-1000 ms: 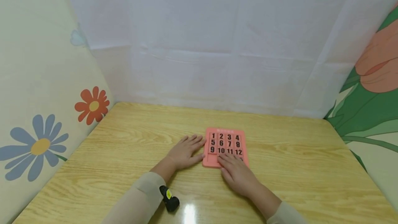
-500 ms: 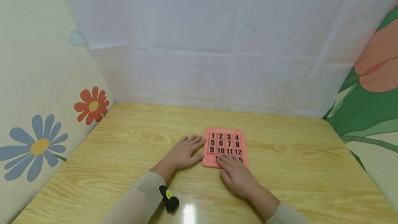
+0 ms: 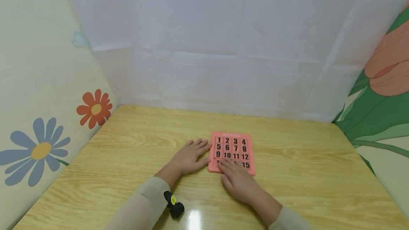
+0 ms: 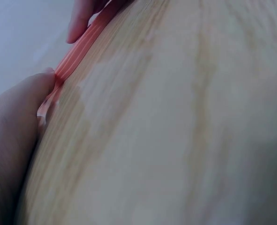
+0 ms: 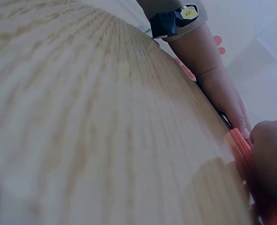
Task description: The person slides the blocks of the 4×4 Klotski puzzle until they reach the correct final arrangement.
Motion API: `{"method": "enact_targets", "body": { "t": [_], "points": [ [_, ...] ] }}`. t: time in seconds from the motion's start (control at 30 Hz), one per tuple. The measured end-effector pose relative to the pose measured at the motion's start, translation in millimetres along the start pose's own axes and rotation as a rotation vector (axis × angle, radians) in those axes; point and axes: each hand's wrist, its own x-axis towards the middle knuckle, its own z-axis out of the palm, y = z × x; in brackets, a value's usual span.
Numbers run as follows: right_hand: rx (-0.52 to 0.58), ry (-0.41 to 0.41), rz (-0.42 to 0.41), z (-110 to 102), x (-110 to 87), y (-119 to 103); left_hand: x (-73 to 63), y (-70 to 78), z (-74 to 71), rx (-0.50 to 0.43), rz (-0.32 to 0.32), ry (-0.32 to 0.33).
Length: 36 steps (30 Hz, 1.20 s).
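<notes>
A pink sliding number puzzle (image 3: 231,134) lies flat on the table, its black-numbered tiles set in rows. My left hand (image 3: 188,157) rests beside it, fingers straight, fingertips and thumb at its left edge. Over the bottom row lies my right hand (image 3: 240,182), fingers extended onto the tiles and hiding the middle of that row. The 15 tile (image 3: 245,165) shows at the lower right corner, and part of another tile at the lower left. The left wrist view has the puzzle's side (image 4: 82,49) by my thumb; the right wrist view shows its near edge (image 5: 241,147) beside my right hand.
The wood-grain table (image 3: 127,127) extends around the puzzle. A white cloth (image 3: 198,45) hangs behind it, with flower-patterned walls (image 3: 41,81) on both sides. A black wrist camera (image 3: 174,205) is on the left sleeve.
My right hand has moved left along the bottom row. A tile there has slid left into the lower left gap, and the 15 tile has come into view. My left hand stays put.
</notes>
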Motion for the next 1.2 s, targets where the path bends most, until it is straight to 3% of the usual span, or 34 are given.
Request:
{"method": "enact_targets", "body": {
  "t": [0.5, 0.9, 1.2],
  "points": [
    [0.012, -0.016, -0.006, 0.4, 4.5, -5.7, 0.0, -0.7, 1.2, 0.006, -0.001, -0.001],
    [0.018, 0.041, -0.028, 0.0, 1.5, -4.3, 0.1, -0.8, 2.4, 0.003, -0.004, -0.001],
    [-0.012, 0.055, 0.03, -6.6, -11.0, 6.9, 0.3, -0.5, 0.6, 0.003, 0.005, 0.001]
  ]
}}
